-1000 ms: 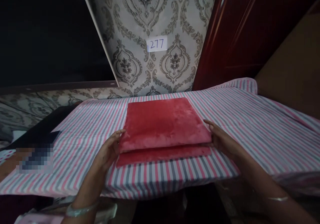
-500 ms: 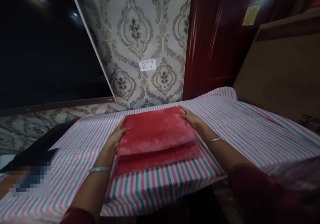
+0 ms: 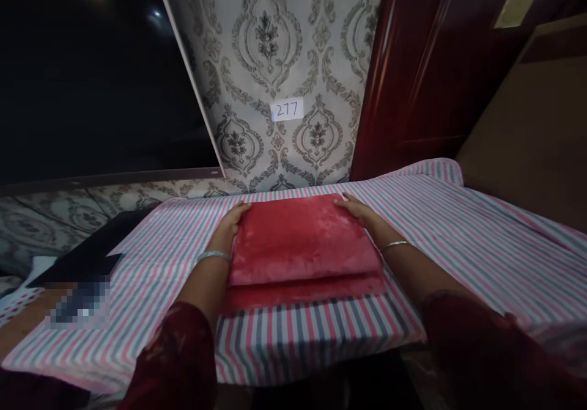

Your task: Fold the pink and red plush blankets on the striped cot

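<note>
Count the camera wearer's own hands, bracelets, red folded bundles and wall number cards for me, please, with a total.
Left hand and right hand: 2
Left bracelet and right bracelet: 2
Red folded bundle: 1
Number card: 1
Total: 6

Both arms reach forward over the near edge of the desk, forearms slanting inward toward its far edge. The left hand and the right hand lie apart, roughly level, short of that far edge. Their digits point inward, bent and partly hidden; how firmly they close is unclear. The wrists look nearly straight.
</note>
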Available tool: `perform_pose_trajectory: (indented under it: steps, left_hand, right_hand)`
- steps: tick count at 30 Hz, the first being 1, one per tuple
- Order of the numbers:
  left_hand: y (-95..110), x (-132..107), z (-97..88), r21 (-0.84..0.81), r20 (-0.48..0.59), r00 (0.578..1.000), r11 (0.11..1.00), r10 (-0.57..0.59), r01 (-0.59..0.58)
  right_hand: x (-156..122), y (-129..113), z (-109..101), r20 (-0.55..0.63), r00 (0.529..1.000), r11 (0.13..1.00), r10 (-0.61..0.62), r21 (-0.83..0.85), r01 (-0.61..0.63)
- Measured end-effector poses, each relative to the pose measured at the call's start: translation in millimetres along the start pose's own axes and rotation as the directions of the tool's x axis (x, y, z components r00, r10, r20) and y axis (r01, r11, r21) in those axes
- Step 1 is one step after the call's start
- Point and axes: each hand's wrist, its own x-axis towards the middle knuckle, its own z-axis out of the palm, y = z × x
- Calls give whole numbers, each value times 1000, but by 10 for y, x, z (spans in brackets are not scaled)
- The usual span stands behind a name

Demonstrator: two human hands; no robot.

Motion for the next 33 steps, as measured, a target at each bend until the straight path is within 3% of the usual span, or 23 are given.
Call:
perform_pose_trajectory:
  steps: [3,6,8,11,14,19,23,26,29,33]
  left_hand:
    - [-91,88,28,28,1,1000,999,23,-23]
    - [-255,80,16,23,-24,996,996,89,-88]
    - [-343,53,10,-4,-46,991,992,127,-127]
    - [-359,11,15,-23,-23,992,992,120,-121]
    - [-237,-53,3,-19,41,995,996,88,-87]
    - [-72,-393,-209,4,110,993,999,48,-48]
    - [-293,-885,-454,74,184,982,996,28,-42]
    - [-553,-1188,-530,103,212,970,984,123,-148]
    - [-710,-1309,-522,109,152,959,961,238,-256]
    - [-743,-1310,-517,208,99,961,939,259,-274]
  right_hand:
    - [147,102,32,-45,989,978,-139,-165,130]
    - [236,316,9,-65,938,903,-341,-299,308]
    - [258,435,-6,-76,913,877,-402,-320,359]
    - [241,470,0,-102,916,884,-388,-322,339]
    - [152,364,-15,-104,943,917,-316,-288,276]
    - [-303,299,-257,-16,984,979,-179,-99,177]
    - [-911,487,-421,57,982,983,-182,-13,183]
    - [-1260,620,-402,109,951,957,-288,65,283]
    - [-1396,680,-351,48,942,936,-334,137,325]
    - [-1431,779,-353,-48,961,953,-272,126,276]
